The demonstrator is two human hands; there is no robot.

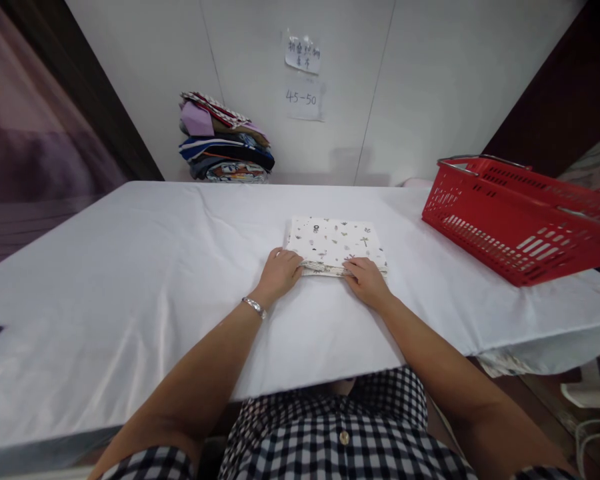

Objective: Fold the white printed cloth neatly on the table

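Note:
A folded white cloth (333, 240) printed with small plants and figures lies flat in the middle of the table, its layered edge towards me. At its near left corner my left hand (280, 272), with a silver bracelet at the wrist, is closed on the edge. My right hand (366, 280) grips the same near edge further right, fingers on top of the layers. Both thumbs are partly hidden.
White fabric covers the table (130, 267), with some wrinkles at left. A red plastic basket (520, 220) stands at the right. Against the wall at the back left is a pile of folded fabrics (227, 143). Handwritten paper signs (304, 77) hang on the wall.

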